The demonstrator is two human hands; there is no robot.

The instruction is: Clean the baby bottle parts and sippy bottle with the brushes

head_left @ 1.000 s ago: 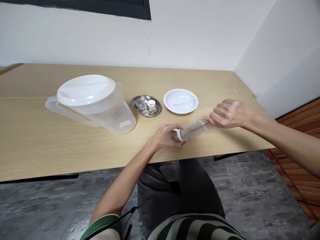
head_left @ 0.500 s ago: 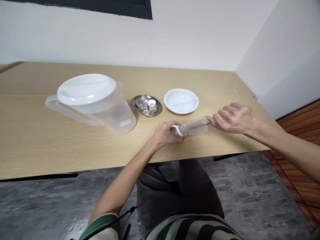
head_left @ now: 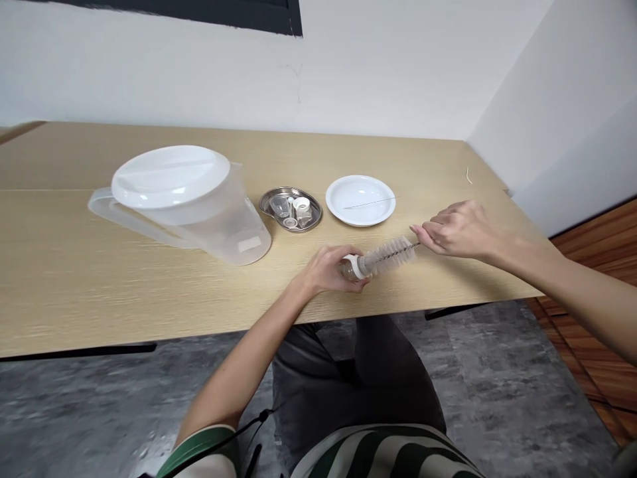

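Observation:
My left hand is wrapped round a small clear bottle with a white ring at its mouth, tilted toward the right above the table's front part. A bottle brush with pale bristles has its tip inside the mouth, while much of the bristle length shows outside. My right hand is closed on the brush's twisted wire handle, most of which the fingers hide. Behind the hands, a white plate carries a thin needle-like wire.
A large translucent pitcher with a white lid is at the left. Beside it, a metal kidney dish holds several small clear and white parts. A small bent white strip lies at the far right. The wooden table meets the wall behind.
The brush has turned slightly, and its twisted wire core shows more plainly. My right hand has rotated and risen a little; the left stays round the bottle.

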